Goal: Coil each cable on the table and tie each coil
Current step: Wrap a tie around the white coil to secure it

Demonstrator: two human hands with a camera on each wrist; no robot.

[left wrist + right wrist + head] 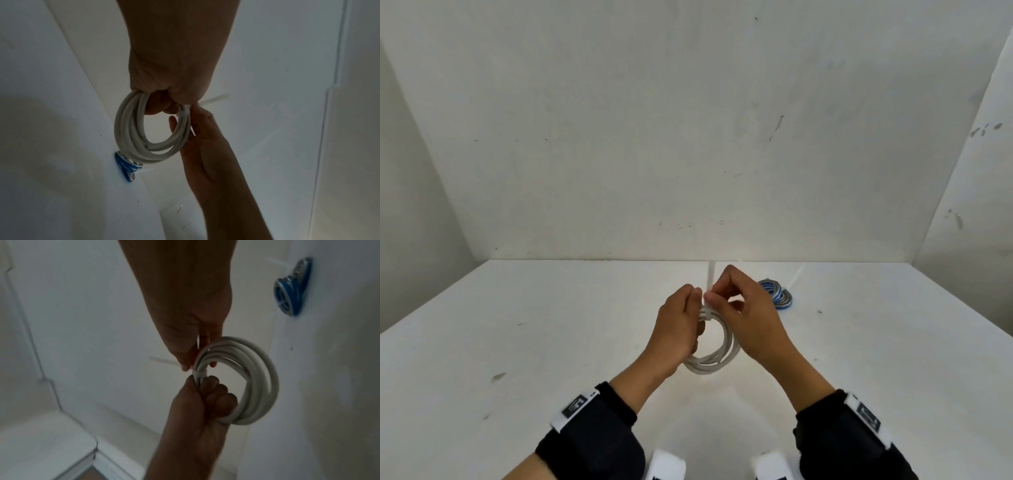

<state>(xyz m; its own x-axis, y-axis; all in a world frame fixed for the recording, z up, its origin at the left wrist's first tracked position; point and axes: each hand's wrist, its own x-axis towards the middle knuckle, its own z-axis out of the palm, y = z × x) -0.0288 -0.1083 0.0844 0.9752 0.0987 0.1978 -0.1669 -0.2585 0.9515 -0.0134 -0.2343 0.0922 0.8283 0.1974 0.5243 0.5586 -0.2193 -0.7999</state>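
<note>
A white cable coil (724, 354) is held upright above the white table (551, 342). My left hand (692, 303) grips the coil's top left, fingers curled through the loop (160, 105). A white zip tie (182, 113) wraps the strands right beside those fingers. Its tail (711, 277) sticks straight up. My right hand (714, 297) pinches that tail close to the coil (263, 378), thumb and fingertips (186, 365) closed on it. A blue cable coil (776, 294) lies tied on the table, behind my right hand.
White walls (688, 137) close in the table at the back and on both sides. The blue coil's (292, 288) tie tail (796, 274) points toward the back wall. Small dark marks dot the tabletop.
</note>
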